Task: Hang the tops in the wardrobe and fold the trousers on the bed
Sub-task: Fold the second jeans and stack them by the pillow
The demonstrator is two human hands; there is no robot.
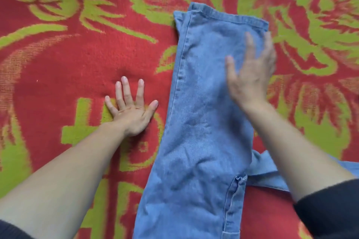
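Bed cover (58,60): red woven cloth with a large green floral pattern, filling the whole view.

Trousers (204,122): one pair in light blue denim, lying lengthwise on the cover, right of centre. The legs are laid one over the other. The hem (229,15) is at the far end, and the near end runs out of view at the bottom edge. A flap of the same denim sticks out to the right, beneath the right forearm.

Sleeves (330,209): dark, ending near the elbows; both forearms are bare.

Left hand (132,114): palm down, flat on the cover just beside the trousers' left edge. Its fingers are straight and spread wide, holding nothing.

Right hand (252,75): blurred, over the far part of the leg near the hem. Its fingers are straight and fanned apart, gripping nothing. Contact with the denim cannot be confirmed.
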